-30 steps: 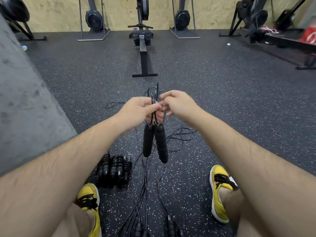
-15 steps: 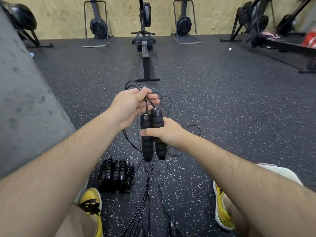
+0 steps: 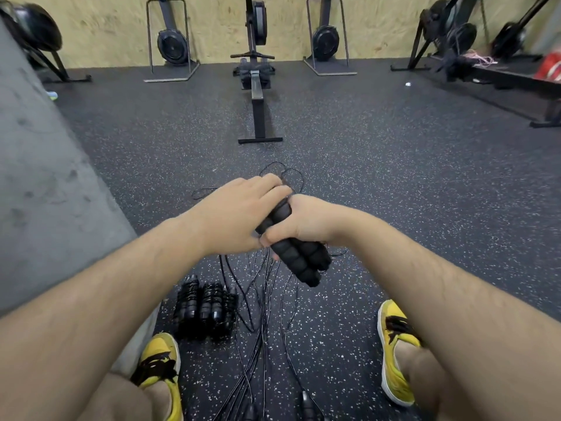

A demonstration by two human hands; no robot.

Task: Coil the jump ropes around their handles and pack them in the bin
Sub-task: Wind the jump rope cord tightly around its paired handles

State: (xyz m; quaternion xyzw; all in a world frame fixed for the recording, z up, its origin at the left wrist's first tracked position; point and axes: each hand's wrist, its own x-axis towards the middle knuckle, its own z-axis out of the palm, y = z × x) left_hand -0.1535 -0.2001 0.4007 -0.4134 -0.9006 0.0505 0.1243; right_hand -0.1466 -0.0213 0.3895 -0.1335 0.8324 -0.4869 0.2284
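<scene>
Two black foam jump rope handles (image 3: 299,258) lie side by side in my right hand (image 3: 299,221), which grips them around the middle, tilted with their lower ends toward the right. My left hand (image 3: 243,208) is over the handles' upper ends, fingers curled around the thin black cord (image 3: 285,174) that loops out beyond them. Several loose black cords (image 3: 261,314) trail on the floor below my hands. A group of coiled jump ropes (image 3: 206,309) lies on the floor at the lower left. No bin is in view.
A grey concrete block (image 3: 45,192) rises at my left. My yellow shoes (image 3: 161,369) (image 3: 394,350) flank the loose cords. A rowing machine (image 3: 258,86) stands ahead, with more rowers against the plywood wall and at the right. More rope handles (image 3: 306,405) lie at the bottom edge.
My right hand went from the cord down onto the handles and now grips them, tilting them. My left hand swung over the handles' upper ends with the cord.
</scene>
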